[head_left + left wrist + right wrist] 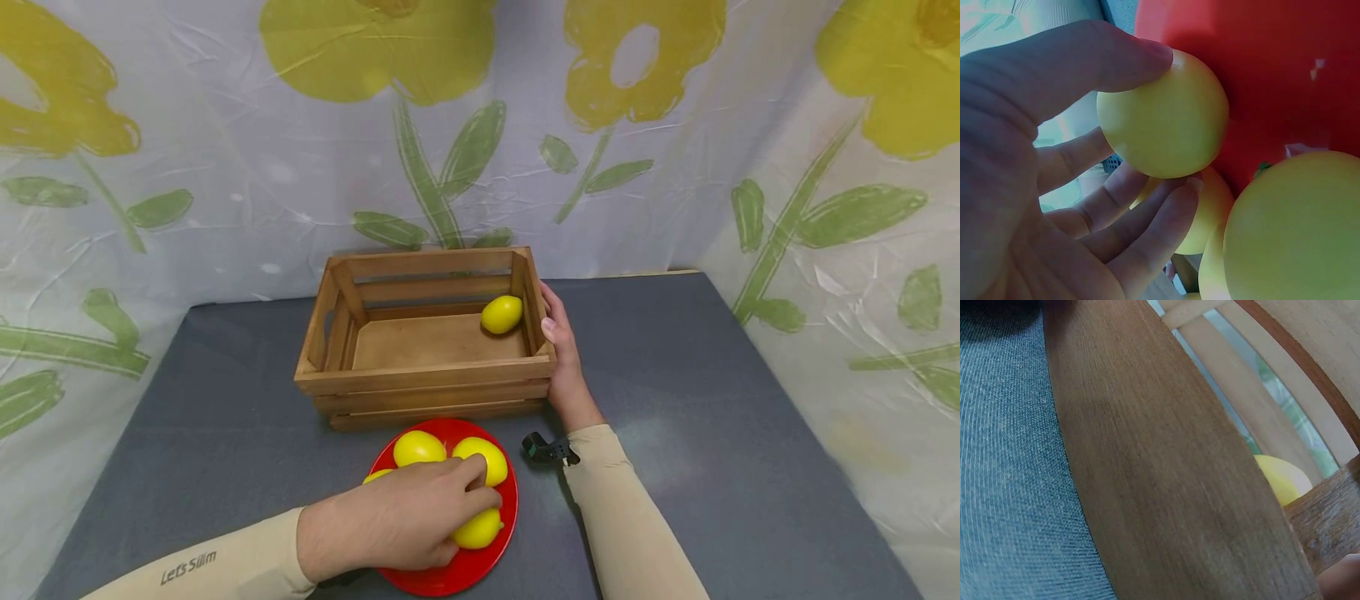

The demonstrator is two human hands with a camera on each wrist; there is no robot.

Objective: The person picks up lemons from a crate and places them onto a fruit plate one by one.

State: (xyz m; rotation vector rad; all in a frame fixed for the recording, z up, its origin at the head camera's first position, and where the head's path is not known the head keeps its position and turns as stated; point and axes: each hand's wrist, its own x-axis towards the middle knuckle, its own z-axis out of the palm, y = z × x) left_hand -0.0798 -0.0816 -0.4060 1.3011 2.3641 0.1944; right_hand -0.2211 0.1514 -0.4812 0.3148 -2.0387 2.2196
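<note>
A red plate [504, 508] at the near edge of the table carries several yellow lemons [418, 447]. My left hand [480, 500] lies over them and grips the nearest lemon [478, 529]. The left wrist view shows my thumb and fingers curled round that lemon [1163, 115]. Behind the plate stands a wooden crate [420, 379] with one lemon [501, 314] in its far right corner. My right hand [558, 342] holds the crate's right wall, thumb on the rim and fingers along the outside. In the right wrist view the crate wall [1166, 475] fills the frame, with the lemon [1282, 478] behind the slats.
A dark grey cloth [712, 400] covers the table. A flowered sheet [225, 167] hangs behind it and along both sides. A black wrist camera [547, 450] sits on my right sleeve.
</note>
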